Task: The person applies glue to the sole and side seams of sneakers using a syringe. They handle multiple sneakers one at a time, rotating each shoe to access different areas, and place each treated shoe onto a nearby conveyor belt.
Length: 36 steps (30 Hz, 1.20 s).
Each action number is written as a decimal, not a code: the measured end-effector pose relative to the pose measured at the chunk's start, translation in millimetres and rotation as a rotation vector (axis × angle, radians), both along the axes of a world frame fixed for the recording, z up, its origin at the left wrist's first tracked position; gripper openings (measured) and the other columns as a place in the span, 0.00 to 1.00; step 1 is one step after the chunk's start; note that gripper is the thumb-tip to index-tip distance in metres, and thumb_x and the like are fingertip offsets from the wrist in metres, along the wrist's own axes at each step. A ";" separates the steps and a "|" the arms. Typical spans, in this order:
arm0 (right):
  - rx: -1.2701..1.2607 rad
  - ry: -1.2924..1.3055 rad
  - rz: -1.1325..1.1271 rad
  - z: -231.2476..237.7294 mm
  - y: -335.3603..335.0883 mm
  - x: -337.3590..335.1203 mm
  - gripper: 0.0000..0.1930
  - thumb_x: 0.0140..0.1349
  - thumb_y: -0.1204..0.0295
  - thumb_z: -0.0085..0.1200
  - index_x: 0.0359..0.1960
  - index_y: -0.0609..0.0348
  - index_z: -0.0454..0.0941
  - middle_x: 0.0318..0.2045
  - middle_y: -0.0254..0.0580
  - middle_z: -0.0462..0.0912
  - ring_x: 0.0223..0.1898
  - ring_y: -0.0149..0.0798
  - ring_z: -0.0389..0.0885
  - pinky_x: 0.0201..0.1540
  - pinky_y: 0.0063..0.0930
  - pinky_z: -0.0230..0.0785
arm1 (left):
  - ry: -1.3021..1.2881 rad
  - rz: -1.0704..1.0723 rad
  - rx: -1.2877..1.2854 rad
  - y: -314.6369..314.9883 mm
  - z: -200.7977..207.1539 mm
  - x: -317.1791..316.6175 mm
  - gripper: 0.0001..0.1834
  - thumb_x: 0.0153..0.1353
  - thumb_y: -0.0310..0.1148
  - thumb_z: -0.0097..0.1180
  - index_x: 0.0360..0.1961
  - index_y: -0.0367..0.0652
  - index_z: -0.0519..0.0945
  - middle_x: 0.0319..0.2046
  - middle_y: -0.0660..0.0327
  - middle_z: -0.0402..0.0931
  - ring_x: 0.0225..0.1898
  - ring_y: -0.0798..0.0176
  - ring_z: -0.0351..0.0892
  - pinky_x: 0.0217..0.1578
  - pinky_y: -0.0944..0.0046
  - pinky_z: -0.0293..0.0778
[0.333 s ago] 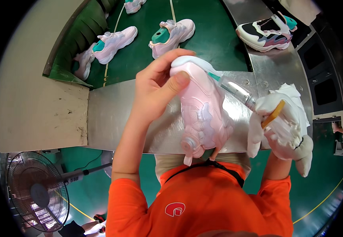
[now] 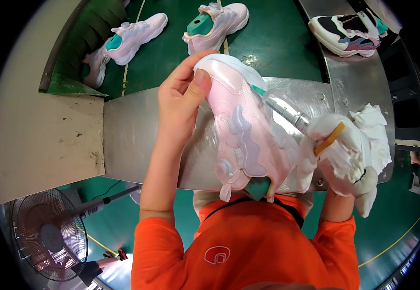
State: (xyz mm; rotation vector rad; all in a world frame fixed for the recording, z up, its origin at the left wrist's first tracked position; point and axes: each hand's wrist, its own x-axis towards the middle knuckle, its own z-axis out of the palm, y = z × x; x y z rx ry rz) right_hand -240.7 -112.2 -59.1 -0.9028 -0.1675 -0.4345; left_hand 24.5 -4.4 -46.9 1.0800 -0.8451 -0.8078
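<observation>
A: Your bare left hand (image 2: pixel 181 99) pinches the pink shoe (image 2: pixel 243 140) at the toe, thumb on the upper, fingers hidden behind. Shoe's over the metal ledge (image 2: pixel 137 133), heel toward you.

B: Toe grip likely steadies it and leaves the sole edge exposed on your right.

A: Gloved right hand (image 2: pixel 335 152) is curled round the back of a clear syringe (image 2: pixel 287 114), green tip at that edge. Contact? Can't tell.

B: That slant probably keeps your knuckles off the upper.

A: More pink shoes (image 2: pixel 140 36) on the green belt (image 2: pixel 282 43) beyond, black-and-white shoe (image 2: pixel 335 36) upper right, fan (image 2: pixel 50 237) lower left.

B: Green flaps (image 2: pixel 82 41) hem in the belt's left. White cloth (image 2: pixel 376 133) beside your right hand could crowd it.
</observation>
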 end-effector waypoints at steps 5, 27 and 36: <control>0.064 0.039 -0.053 -9.6 1.7 -0.1 0.34 0.48 0.64 0.56 0.54 0.76 0.62 0.39 0.58 0.73 0.35 0.49 0.76 0.35 0.36 0.70 | 0.054 0.023 0.024 0.1 -8.6 4.9 0.27 0.66 0.41 0.58 0.58 0.32 0.73 0.49 0.57 0.79 0.49 0.66 0.77 0.52 0.67 0.71; 0.084 0.406 -0.350 24.2 38.3 -41.4 0.29 0.49 0.62 0.60 0.42 0.78 0.66 0.27 0.60 0.73 0.15 0.50 0.74 0.13 0.39 0.70 | 0.065 0.088 0.051 0.2 -14.2 -2.1 0.26 0.69 0.42 0.54 0.58 0.31 0.73 0.49 0.56 0.78 0.50 0.64 0.77 0.53 0.65 0.71; 0.023 0.397 -0.341 27.3 37.3 -50.4 0.34 0.39 0.63 0.66 0.43 0.79 0.67 0.24 0.61 0.73 0.13 0.51 0.75 0.13 0.40 0.73 | 0.079 0.108 0.070 -1.8 -16.7 -2.7 0.26 0.68 0.43 0.55 0.57 0.32 0.74 0.48 0.58 0.79 0.48 0.66 0.78 0.51 0.66 0.71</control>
